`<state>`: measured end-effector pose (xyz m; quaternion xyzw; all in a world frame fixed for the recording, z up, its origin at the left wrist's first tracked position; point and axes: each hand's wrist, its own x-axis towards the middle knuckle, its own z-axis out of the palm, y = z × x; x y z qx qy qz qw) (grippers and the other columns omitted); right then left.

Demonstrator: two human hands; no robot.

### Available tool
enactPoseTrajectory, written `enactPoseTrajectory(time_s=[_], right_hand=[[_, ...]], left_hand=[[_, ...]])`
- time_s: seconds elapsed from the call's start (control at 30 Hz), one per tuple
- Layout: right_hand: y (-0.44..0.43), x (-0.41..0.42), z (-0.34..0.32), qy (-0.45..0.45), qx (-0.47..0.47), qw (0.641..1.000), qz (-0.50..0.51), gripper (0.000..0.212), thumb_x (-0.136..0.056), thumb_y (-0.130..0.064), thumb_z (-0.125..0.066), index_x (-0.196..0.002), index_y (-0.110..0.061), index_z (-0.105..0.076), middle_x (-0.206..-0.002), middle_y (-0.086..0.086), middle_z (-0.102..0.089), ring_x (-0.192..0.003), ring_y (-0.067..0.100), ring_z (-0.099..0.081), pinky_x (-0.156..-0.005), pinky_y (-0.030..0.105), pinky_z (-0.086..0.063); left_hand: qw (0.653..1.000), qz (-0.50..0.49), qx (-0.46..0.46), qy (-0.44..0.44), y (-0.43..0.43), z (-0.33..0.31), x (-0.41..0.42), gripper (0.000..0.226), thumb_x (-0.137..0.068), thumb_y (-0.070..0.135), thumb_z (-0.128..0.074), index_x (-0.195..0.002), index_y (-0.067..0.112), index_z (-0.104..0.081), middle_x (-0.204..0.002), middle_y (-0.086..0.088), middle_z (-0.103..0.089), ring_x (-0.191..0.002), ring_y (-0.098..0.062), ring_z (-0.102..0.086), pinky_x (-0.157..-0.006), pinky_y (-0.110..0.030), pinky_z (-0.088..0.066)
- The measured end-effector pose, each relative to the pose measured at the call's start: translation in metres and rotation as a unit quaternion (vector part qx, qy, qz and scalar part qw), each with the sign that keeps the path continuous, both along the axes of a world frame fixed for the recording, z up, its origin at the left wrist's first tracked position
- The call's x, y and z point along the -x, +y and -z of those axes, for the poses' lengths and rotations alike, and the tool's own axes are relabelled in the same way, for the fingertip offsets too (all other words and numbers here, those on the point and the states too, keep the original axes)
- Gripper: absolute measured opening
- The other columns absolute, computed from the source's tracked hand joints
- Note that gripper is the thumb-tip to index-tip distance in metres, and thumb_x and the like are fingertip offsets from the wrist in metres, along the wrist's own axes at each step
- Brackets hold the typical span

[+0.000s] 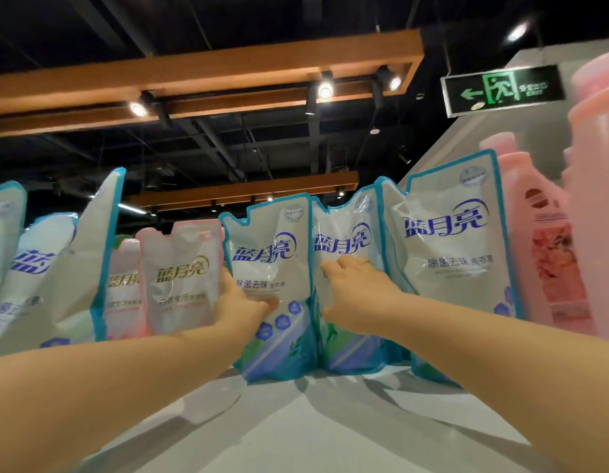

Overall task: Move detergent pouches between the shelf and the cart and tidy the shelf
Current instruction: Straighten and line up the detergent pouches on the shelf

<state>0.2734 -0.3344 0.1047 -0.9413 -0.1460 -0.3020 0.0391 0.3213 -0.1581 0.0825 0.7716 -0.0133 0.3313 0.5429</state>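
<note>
Now both grips (240, 302) (357, 291) on pouches (272, 264).

Teal-edged pouches (269, 268): white faces, blue lettering, blue hexagon flowers over green-blue stripes at base. Pink-edged pouches (183, 278): white, gold lettering. Bottles (542, 240) pink, floral label. Shelf (330, 421) pale grey. Exit sign (502, 88) green on black. Beams (207, 70) orange-brown.

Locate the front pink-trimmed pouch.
Head view, left of centre on the shelf: the front pink-trimmed pouch stands just left of the left hand, which grips the neighbouring blue-trimmed pouch.
</note>
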Motion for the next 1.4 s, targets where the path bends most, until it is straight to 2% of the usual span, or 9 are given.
enactPoseTrajectory(time_s=[0.23,0.33,0.43,0.67,0.9,1.13,1.23,1.3,1.4], right_hand=[[0.009,0.001,0.008,-0.057,0.063,0.996,-0.029,0.052,-0.087,-0.028,-0.051,-0.136,-0.018,-0.037,-0.134,0.005,-0.042,-0.125,0.029,-0.037,-0.104,0.044,-0.034],[0.025,-0.003,0.025,-0.088,0.176,0.978,-0.074,0.051,-0.087,-0.024,-0.050,-0.137,-0.021,-0.040,-0.138,0.003,-0.040,-0.130,0.027,-0.035,-0.106,0.041,-0.030],[0.041,-0.010,0.038,-0.034,0.242,0.965,-0.097,0.065,-0.089,-0.027,-0.051,-0.147,-0.027,-0.021,-0.154,0.009,-0.014,-0.138,0.032,-0.020,-0.112,0.042,-0.026],[0.039,0.000,0.037,0.073,0.196,0.972,-0.103,0.078,-0.094,-0.027,-0.048,-0.149,-0.033,0.007,-0.152,0.010,0.031,-0.145,0.034,0.005,-0.116,0.044,-0.015],[0.061,-0.022,0.051,-0.005,0.208,0.978,-0.028,0.077,-0.096,-0.032,-0.043,-0.150,-0.021,0.010,-0.148,0.026,0.031,-0.141,0.037,0.024,-0.114,0.044,0.013],[0.059,-0.030,0.050,0.017,0.198,0.979,-0.046,0.084,-0.093,-0.032,-0.052,-0.149,-0.025,0.010,-0.147,0.023,0.035,-0.142,0.034,0.022,-0.116,0.039,0.008],[0.055,-0.019,0.046,0.011,0.207,0.977,-0.055,0.077,-0.093,-0.034,-0.052,-0.149,-0.022,0.000,-0.152,0.025,0.022,-0.144,0.034,0.014,-0.116,0.042,0.006],[0.050,-0.007,0.036,-0.043,0.219,0.973,-0.056,0.060,-0.092,-0.031,-0.049,-0.143,-0.014,-0.022,-0.151,0.026,-0.012,-0.142,0.036,-0.012,-0.115,0.046,-0.006],[0.041,0.010,-0.005,-0.202,0.190,0.959,-0.063,0.029,-0.090,-0.023,-0.047,-0.117,-0.013,-0.050,-0.119,0.007,-0.054,-0.110,0.027,-0.047,-0.092,0.036,-0.032]], left_hand=[[0.997,-0.053,-0.046,0.023,0.014,-0.001,-0.004,0.086,-0.077,0.020,-0.075,-0.141,0.012,-0.018,-0.121,-0.016,-0.056,-0.091,-0.025,-0.058,-0.075,-0.035,-0.049],[0.994,-0.061,-0.079,0.049,0.018,-0.005,-0.003,0.106,-0.075,0.028,-0.077,-0.147,0.014,-0.001,-0.130,-0.015,-0.051,-0.112,-0.032,-0.054,-0.091,-0.039,-0.045],[0.987,-0.056,-0.134,0.064,0.017,-0.007,0.001,0.115,-0.074,0.037,-0.075,-0.147,0.022,0.012,-0.138,-0.014,-0.045,-0.118,-0.034,-0.050,-0.095,-0.038,-0.042],[0.981,-0.043,-0.164,0.096,0.019,-0.008,-0.003,0.124,-0.071,0.052,-0.072,-0.142,0.030,0.028,-0.147,-0.013,-0.034,-0.125,-0.034,-0.045,-0.103,-0.043,-0.040],[0.979,-0.026,-0.156,0.125,0.022,-0.010,-0.003,0.122,-0.075,0.050,-0.070,-0.139,0.032,0.033,-0.150,-0.014,-0.029,-0.125,-0.038,-0.044,-0.096,-0.047,-0.046],[0.981,-0.029,-0.144,0.125,0.018,-0.010,-0.007,0.121,-0.077,0.043,-0.071,-0.141,0.029,0.030,-0.147,-0.015,-0.032,-0.122,-0.040,-0.046,-0.094,-0.050,-0.047],[0.984,-0.022,-0.119,0.134,0.017,-0.011,-0.003,0.123,-0.074,0.043,-0.074,-0.141,0.033,0.029,-0.149,-0.016,-0.026,-0.123,-0.042,-0.043,-0.092,-0.052,-0.046],[0.985,-0.030,-0.113,0.130,0.016,-0.013,0.003,0.125,-0.070,0.048,-0.075,-0.142,0.035,0.025,-0.147,-0.021,-0.025,-0.126,-0.041,-0.039,-0.096,-0.051,-0.043],[0.990,-0.047,-0.111,0.068,0.010,-0.024,0.017,0.120,-0.069,0.051,-0.074,-0.146,0.033,0.017,-0.147,-0.021,-0.018,-0.131,-0.038,-0.030,-0.106,-0.049,-0.033]])
